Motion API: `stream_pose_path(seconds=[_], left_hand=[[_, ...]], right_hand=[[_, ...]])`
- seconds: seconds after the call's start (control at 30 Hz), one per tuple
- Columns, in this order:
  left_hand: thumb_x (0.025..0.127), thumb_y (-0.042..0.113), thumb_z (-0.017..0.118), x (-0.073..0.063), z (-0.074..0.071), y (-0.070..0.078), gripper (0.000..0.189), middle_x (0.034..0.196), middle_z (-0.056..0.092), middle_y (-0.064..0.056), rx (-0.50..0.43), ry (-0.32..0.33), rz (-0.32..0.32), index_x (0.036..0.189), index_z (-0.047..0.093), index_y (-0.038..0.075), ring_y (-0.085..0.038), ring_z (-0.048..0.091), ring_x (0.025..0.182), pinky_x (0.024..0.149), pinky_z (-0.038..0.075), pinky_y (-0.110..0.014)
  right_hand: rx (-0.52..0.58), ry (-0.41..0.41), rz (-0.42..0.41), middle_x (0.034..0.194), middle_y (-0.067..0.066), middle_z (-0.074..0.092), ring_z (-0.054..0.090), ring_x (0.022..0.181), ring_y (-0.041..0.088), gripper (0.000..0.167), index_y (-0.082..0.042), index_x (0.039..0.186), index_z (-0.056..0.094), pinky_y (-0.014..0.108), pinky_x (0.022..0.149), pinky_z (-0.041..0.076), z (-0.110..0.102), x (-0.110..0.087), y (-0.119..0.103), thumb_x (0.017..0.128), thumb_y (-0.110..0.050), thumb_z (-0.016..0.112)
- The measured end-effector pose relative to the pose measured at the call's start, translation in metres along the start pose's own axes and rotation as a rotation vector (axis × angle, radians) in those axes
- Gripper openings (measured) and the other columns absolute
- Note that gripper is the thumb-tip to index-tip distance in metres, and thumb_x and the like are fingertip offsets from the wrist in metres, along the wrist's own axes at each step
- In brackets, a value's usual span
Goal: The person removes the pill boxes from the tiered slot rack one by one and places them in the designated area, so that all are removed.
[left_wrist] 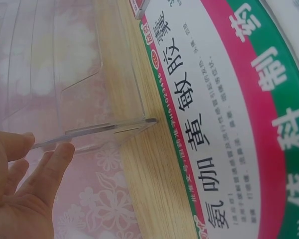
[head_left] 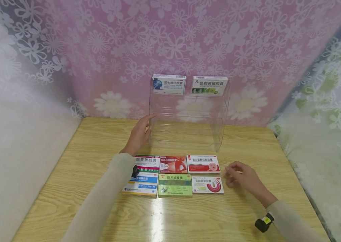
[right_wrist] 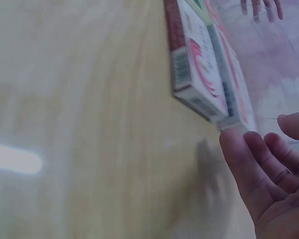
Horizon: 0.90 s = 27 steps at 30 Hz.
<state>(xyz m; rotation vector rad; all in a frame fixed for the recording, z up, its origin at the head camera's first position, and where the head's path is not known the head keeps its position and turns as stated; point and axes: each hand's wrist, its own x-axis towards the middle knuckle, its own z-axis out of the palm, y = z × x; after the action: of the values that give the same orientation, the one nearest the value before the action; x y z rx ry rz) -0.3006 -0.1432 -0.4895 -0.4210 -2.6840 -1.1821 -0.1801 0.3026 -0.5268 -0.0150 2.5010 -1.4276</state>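
Note:
My left hand pinches the left side panel of a clear plastic tiered rack; in the left wrist view the thumb and fingers lie on either side of its edge. On the rack's top tier stand a blue-and-white medicine box and a white-and-green medicine box. My right hand hovers beside the medicine boxes on the table, fingers loosely bent, holding nothing. Nearest to it are a white-and-red box and a white box with pink arcs.
Left of those lie a red box, a green box, a blue-and-white box and a white, pink and green box, partly behind the left sleeve. Flowered cloth hangs behind and at both sides of the wooden table.

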Motion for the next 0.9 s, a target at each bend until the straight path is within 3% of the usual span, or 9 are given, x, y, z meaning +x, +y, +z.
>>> stream_pose_path(seconds=[0.2,0.43,0.5,0.63,0.73,0.9], left_hand=[[0.112,0.007,0.060,0.000,-0.001,0.001,0.060,0.173,0.042,-0.006,0.000,-0.003,-0.003,0.167,0.042,0.025,-0.035,0.062,0.142,0.120,0.052,-0.054],[0.112,0.006,0.061,0.001,0.001,-0.002,0.061,0.172,0.043,-0.007,-0.002,0.010,0.008,0.166,0.043,0.025,-0.036,0.063,0.140,0.118,0.053,-0.056],[0.111,0.006,0.060,0.001,0.001,-0.003,0.061,0.172,0.043,-0.007,-0.005,0.011,0.009,0.166,0.043,0.025,-0.036,0.063,0.140,0.118,0.053,-0.057],[0.111,0.005,0.061,0.001,0.000,-0.002,0.061,0.172,0.043,-0.006,-0.008,0.008,-0.005,0.166,0.044,0.025,-0.036,0.063,0.140,0.118,0.054,-0.056],[0.111,0.006,0.061,0.001,-0.001,-0.002,0.060,0.172,0.043,-0.006,-0.007,0.007,-0.008,0.166,0.044,0.024,-0.036,0.063,0.140,0.118,0.054,-0.055],[0.111,0.005,0.060,0.001,-0.001,-0.002,0.061,0.171,0.044,-0.006,0.003,0.008,0.005,0.166,0.044,0.025,-0.035,0.063,0.140,0.117,0.054,-0.054]], right_hand=[[0.010,0.068,-0.137,0.116,0.025,0.073,0.081,0.095,0.024,0.048,0.009,0.133,0.061,0.036,0.082,0.070,-0.028,0.027,-0.032,0.114,-0.035,0.060],[-0.139,0.218,-0.337,0.125,0.020,0.071,0.071,0.097,-0.003,0.041,0.001,0.138,0.063,0.013,0.085,0.061,-0.067,0.066,-0.091,0.113,-0.032,0.061],[-0.203,0.271,-0.374,0.129,0.020,0.070,0.068,0.102,-0.002,0.043,-0.002,0.140,0.064,0.010,0.088,0.056,-0.076,0.077,-0.111,0.113,-0.036,0.061],[-0.300,0.369,-0.413,0.138,0.019,0.068,0.065,0.124,0.020,0.048,-0.004,0.142,0.064,0.038,0.109,0.057,-0.089,0.096,-0.155,0.112,-0.042,0.061],[-0.354,0.398,-0.462,0.146,0.022,0.062,0.057,0.139,0.039,0.046,-0.001,0.145,0.062,0.063,0.114,0.052,-0.097,0.111,-0.184,0.113,-0.034,0.062],[-0.479,0.401,-0.473,0.161,0.024,0.050,0.046,0.148,0.046,0.051,-0.005,0.158,0.054,0.068,0.119,0.046,-0.115,0.138,-0.210,0.113,-0.027,0.062]])
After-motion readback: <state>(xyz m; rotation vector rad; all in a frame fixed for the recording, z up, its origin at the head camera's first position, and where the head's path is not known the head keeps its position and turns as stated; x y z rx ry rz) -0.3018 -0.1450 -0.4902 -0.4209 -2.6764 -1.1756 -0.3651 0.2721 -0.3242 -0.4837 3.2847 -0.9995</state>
